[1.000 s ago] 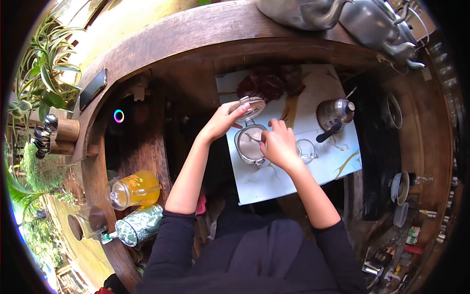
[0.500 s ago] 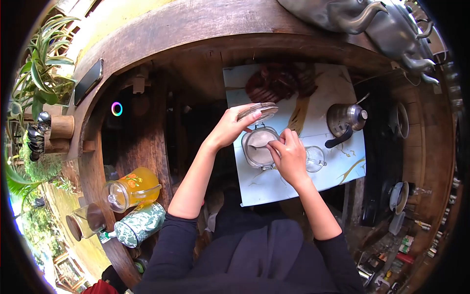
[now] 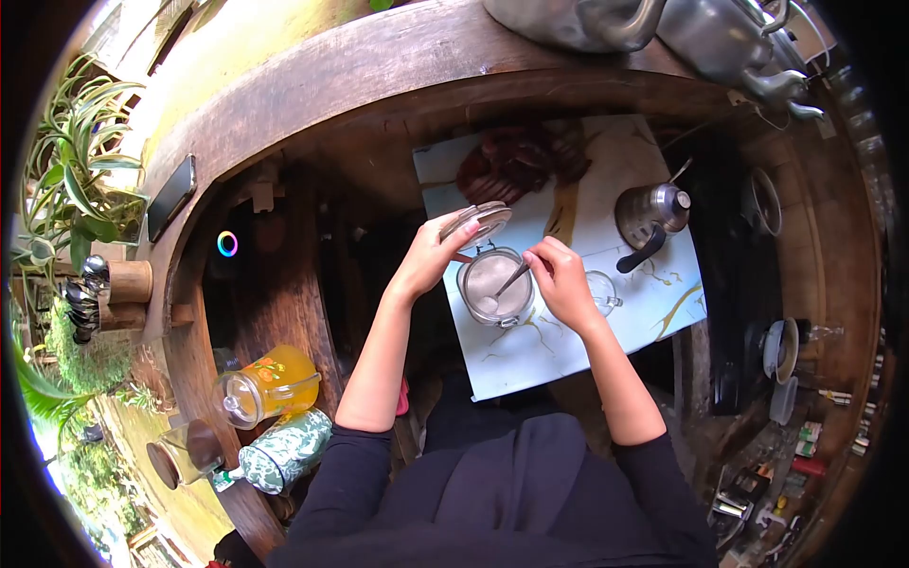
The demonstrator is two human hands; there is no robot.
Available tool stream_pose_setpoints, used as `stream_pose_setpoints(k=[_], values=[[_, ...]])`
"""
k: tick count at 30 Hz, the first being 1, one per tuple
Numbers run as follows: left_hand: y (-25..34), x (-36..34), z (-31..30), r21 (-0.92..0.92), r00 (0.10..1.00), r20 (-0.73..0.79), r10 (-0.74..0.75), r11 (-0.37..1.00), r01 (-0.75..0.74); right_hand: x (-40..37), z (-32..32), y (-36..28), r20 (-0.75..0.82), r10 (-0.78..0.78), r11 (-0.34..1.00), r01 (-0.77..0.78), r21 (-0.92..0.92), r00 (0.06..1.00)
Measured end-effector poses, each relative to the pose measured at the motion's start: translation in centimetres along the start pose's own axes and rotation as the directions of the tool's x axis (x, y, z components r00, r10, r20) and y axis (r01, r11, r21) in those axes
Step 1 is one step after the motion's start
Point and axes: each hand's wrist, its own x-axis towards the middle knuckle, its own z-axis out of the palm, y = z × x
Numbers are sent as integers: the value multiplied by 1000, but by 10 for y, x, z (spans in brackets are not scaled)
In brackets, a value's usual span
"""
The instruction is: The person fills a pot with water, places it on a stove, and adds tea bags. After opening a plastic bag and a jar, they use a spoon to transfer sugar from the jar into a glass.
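Note:
My left hand (image 3: pixel 431 254) grips the hinged glass lid (image 3: pixel 481 223) of a jar, tilted up from the rim. The glass jar (image 3: pixel 496 286) stands on the pale marble-patterned tabletop (image 3: pixel 530 364), with whitish granular contents. Pinched in my right hand (image 3: pixel 561 276) is the handle of a metal spoon (image 3: pixel 511 281), whose bowl rests in the jar on the contents. Just right of my right hand is a clear glass cup (image 3: pixel 603 292), partly hidden by the hand.
A steel gooseneck kettle (image 3: pixel 651 220) stands at the tabletop's right. Dark red items (image 3: pixel 516 163) lie at its back. At left are a yellow-filled pitcher (image 3: pixel 275 383), a green-white pitcher (image 3: pixel 284 452) and a phone (image 3: pixel 172 199). Large metal kettles (image 3: pixel 710 47) sit at upper right.
My right hand has drawn back slightly from the jar's centre, and the spoon now slants down to the left with its bowl visible. The view has shifted a little.

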Motion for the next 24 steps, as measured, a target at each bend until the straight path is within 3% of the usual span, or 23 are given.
stream_pose_setpoints(k=[9, 16, 24], values=[[2, -8, 8, 12, 998, -52, 21, 1000, -20, -1, -14, 21, -158, 35, 997, -22, 78, 987], [-3, -18, 19, -61, 985, -173, -10, 998, -1, -15, -38, 16, -225, 258, 947, -200, 252, 939], [-10, -28, 35, -152, 976, -210, -61, 988, 29, -50, -91, 25, -407, 366, 886, -180, 427, 837]])
